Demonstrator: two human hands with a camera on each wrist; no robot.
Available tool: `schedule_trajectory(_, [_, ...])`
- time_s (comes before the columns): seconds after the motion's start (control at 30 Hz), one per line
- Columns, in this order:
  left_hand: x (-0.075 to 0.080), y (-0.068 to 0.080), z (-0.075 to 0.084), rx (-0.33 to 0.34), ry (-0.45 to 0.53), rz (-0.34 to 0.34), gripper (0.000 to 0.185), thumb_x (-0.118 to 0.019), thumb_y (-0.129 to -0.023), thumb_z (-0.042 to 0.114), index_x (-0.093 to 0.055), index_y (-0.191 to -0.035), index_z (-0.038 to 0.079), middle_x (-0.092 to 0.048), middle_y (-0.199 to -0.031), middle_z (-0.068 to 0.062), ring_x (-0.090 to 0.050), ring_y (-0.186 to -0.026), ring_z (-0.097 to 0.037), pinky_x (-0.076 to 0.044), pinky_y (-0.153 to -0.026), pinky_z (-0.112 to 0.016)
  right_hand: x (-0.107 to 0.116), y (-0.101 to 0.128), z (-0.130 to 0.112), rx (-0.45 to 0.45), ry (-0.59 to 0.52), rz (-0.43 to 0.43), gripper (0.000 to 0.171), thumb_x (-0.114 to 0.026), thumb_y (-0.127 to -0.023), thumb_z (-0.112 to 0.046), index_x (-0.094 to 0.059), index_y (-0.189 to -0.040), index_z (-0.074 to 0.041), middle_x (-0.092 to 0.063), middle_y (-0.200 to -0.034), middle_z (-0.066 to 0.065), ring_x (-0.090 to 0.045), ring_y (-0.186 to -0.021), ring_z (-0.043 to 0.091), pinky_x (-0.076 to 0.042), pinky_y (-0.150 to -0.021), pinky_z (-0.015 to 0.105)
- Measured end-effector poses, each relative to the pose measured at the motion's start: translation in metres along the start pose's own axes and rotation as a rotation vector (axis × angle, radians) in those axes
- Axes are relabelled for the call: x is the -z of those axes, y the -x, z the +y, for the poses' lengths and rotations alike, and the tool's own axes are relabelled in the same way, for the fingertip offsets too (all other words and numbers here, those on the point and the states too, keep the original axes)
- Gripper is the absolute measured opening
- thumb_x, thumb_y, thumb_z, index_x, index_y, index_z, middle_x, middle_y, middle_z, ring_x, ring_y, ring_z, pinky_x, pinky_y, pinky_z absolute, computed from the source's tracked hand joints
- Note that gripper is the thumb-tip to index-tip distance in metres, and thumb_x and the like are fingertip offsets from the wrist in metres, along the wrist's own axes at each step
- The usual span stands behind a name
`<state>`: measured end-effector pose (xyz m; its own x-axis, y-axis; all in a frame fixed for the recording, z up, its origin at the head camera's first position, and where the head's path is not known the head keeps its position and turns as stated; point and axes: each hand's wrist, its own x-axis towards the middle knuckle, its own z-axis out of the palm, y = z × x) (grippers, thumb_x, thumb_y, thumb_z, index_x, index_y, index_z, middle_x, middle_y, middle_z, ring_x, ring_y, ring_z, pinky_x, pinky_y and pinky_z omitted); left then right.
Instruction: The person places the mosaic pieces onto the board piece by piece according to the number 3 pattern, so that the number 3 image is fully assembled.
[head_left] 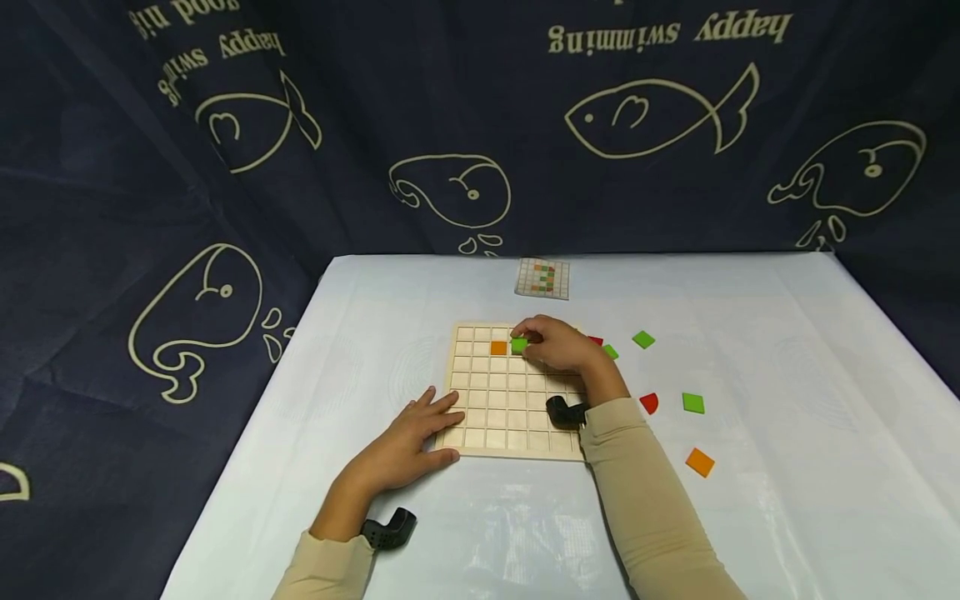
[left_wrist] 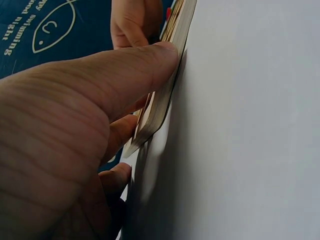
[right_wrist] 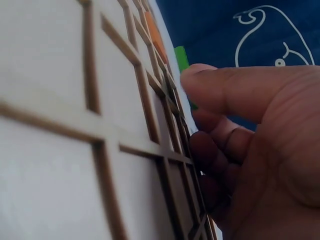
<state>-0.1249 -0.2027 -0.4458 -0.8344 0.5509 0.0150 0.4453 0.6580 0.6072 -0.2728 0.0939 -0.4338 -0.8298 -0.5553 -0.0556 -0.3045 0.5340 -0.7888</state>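
Misalignment is the main risk: the green tile [head_left: 519, 345] sits pinched between the thumb and fingers of the right hand [head_left: 557, 343], and any tilt on release could leave it perched on a ridge of the board [head_left: 497, 400] instead of flat in a cell. Those same fingers could nudge the orange tile [head_left: 498, 348], just left of it (can't tell if the green one touches the board). Left hand [head_left: 405, 442] lies spread and relaxed at the board's near-left corner, thumb along the edge, gripping nothing; a hard push there could slide the board and spoil alignment. Right sleeve [head_left: 652, 492] is close to the red piece [head_left: 649, 403], so a sideways sweep might knock it. Green tile is at the right fingertips, over the far rows, well forward and right of the left hand.
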Motion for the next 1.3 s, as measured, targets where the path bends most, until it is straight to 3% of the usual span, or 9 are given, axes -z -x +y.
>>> schedule_trajectory(0.23, [0.0003,0.0002,0.0014,0.0,0.0,0.001,0.057,-0.074,-0.091,0.027,-0.056,-0.141,0.007,-0.034,-0.158,-0.007,-0.012,-0.15,-0.037,-0.011,-0.117,-0.06,-0.0027,-0.002,0.0013,0.02,0.048,0.003,0.033,-0.059,-0.095,-0.002,-0.062,-0.128,-0.004,-0.054,-0.126,0.016,-0.05,-0.111,0.03,-0.042,-0.099,0.047])
schedule_trajectory(0.57, [0.0001,0.0001,0.0014,-0.002,-0.001,0.001,0.057,-0.073,-0.091,0.027,-0.056,-0.141,0.007,-0.034,-0.158,-0.007,-0.011,-0.15,-0.036,-0.011,-0.117,-0.06,-0.0032,-0.0006,0.0006,0.024,0.04,0.007,0.032,-0.061,-0.095,0.0,-0.062,-0.127,-0.001,-0.054,-0.129,0.018,-0.05,-0.126,0.036,-0.041,-0.106,0.047])
schedule_trajectory(0.9, [0.0013,0.0013,0.0016,-0.002,0.002,-0.003,0.057,-0.073,-0.092,0.029,-0.056,-0.142,0.007,-0.034,-0.158,-0.006,-0.011,-0.15,-0.036,-0.011,-0.118,-0.059,-0.0038,-0.002,0.0011,0.032,0.077,0.01,0.031,-0.06,-0.095,-0.001,-0.063,-0.126,-0.001,-0.06,-0.126,0.015,-0.054,-0.12,0.033,-0.043,-0.103,0.046])
schedule_trajectory(1.13, [0.001,0.0014,0.0016,0.002,-0.004,-0.002,0.057,-0.073,-0.092,0.029,-0.056,-0.142,0.007,-0.034,-0.159,-0.006,-0.011,-0.15,-0.036,-0.011,-0.117,-0.059,-0.0026,0.0,-0.0003,0.014,0.017,0.01,0.032,-0.058,-0.095,-0.001,-0.061,-0.127,0.0,-0.057,-0.131,0.016,-0.053,-0.125,0.034,-0.042,-0.105,0.046])
schedule_trajectory(1.3, [0.0004,0.0011,0.0014,0.005,-0.009,-0.003,0.057,-0.073,-0.092,0.029,-0.056,-0.142,0.008,-0.033,-0.159,-0.006,-0.011,-0.15,-0.036,-0.011,-0.117,-0.059,0.0019,0.0048,-0.0005,0.027,-0.017,0.065,0.031,-0.057,-0.098,-0.004,-0.06,-0.128,0.001,-0.057,-0.124,0.017,-0.054,-0.115,0.032,-0.044,-0.099,0.047])
